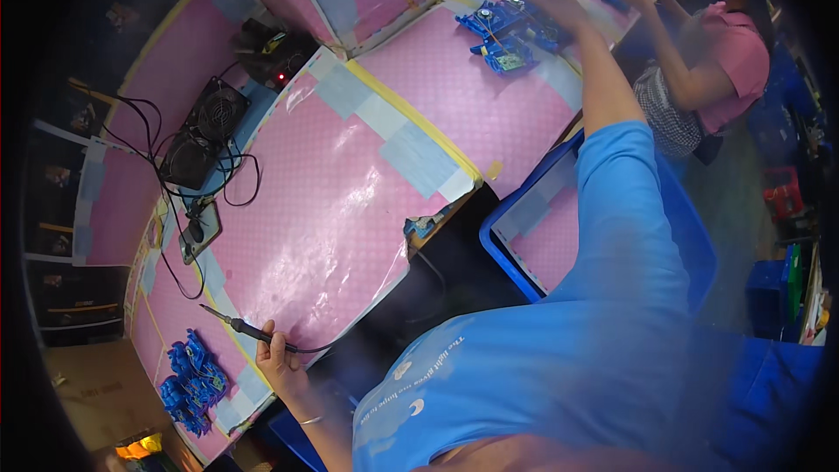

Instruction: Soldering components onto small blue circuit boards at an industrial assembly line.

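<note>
My left hand (281, 362) is closed around the dark handle of a soldering iron (249, 329), whose metal tip points toward the far left. Left of that hand lies a cluster of blue plastic housings (194, 376) with small green circuit boards. My right arm reaches far out to the upper right. At its end my right hand (559, 10) is blurred and its fingers do not show clearly. It is beside a second group of blue plastic housings (502, 22), which carry round silver parts, thin wires and a green board.
Dual black fans (205, 127) and a dark device with a red light (278, 61) stand at the back left, among loose black cables. A soldering iron stand (201, 227) sits nearby. A blue tub (502, 249) is below the bench edge. A masked co-worker (712, 61) works at right.
</note>
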Demonstrator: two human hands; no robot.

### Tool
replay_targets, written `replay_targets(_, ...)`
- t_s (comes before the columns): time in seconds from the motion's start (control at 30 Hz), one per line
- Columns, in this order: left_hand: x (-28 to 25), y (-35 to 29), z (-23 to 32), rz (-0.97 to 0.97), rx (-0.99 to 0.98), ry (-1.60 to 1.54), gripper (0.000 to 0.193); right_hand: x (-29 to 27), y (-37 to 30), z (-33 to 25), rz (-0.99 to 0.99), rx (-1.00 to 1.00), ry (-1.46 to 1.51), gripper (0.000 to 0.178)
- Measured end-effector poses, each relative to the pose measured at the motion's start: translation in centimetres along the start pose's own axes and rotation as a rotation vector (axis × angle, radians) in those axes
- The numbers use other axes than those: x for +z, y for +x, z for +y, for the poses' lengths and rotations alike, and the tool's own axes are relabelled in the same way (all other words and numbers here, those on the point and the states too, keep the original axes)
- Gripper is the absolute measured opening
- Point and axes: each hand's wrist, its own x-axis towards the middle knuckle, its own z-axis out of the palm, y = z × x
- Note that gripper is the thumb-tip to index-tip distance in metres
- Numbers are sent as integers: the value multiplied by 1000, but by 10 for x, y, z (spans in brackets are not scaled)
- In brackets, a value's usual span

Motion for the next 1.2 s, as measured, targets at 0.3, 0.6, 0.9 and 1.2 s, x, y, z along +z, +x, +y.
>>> replay_targets(0.3,-2,1,4,-30,-32,-61,32,22,-47,-155,38,-83,97,61)
replay_targets(0.6,9,-7,6,-67,-41,-91,32,60,-145,-354,-26,-143,156,62)
replay_targets(0.9,23,-24,22,-135,-35,-70,37,76,-236,-480,66,-453,189,56)
replay_targets(1.2,57,-66,65,-459,121,67,69,35,-339,-527,-128,-1163,802,55)
